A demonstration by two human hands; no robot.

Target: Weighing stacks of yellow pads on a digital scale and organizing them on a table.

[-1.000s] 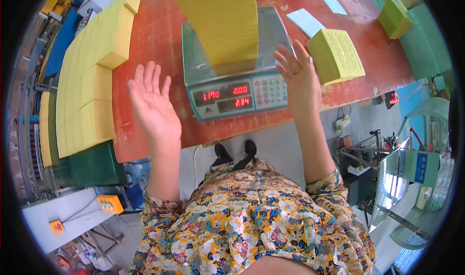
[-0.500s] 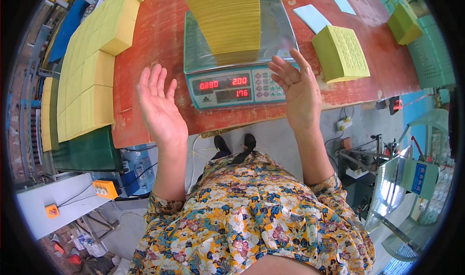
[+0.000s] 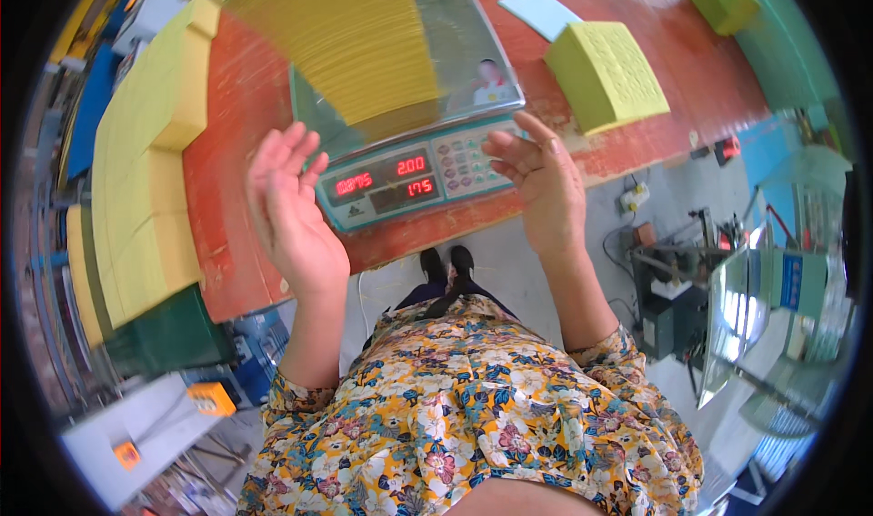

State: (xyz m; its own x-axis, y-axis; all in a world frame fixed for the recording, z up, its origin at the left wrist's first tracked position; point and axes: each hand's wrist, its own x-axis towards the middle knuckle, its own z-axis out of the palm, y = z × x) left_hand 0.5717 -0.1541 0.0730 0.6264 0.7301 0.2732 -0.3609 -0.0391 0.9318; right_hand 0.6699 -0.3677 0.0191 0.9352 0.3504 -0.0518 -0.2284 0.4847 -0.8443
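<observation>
A tall stack of yellow sheets (image 3: 355, 52) stands on the metal pan of a digital scale (image 3: 473, 52), whose red display is lit. My left hand (image 3: 296, 211) is raised in front of the scale's left corner, fingers apart and palm turned inward, with nothing in it. Over by the keypad side, my right hand (image 3: 546, 189) is held up too, its fingers loosely curved and spread, also holding nothing. Neither hand touches the stack. The top of the stack runs out of the picture.
Yellow blocks of sheets (image 3: 150, 189) line the left side of the red table (image 3: 236, 270). A smaller yellow-green block (image 3: 609, 75) sits right of the scale, near pale blue sheets (image 3: 541, 11). A machine with a clear guard (image 3: 732, 320) stands at the lower right.
The view has turned, so the scale and stack appear shifted left and tilted. Both hands stay raised and free, and the scale's displayed reading has changed slightly.
</observation>
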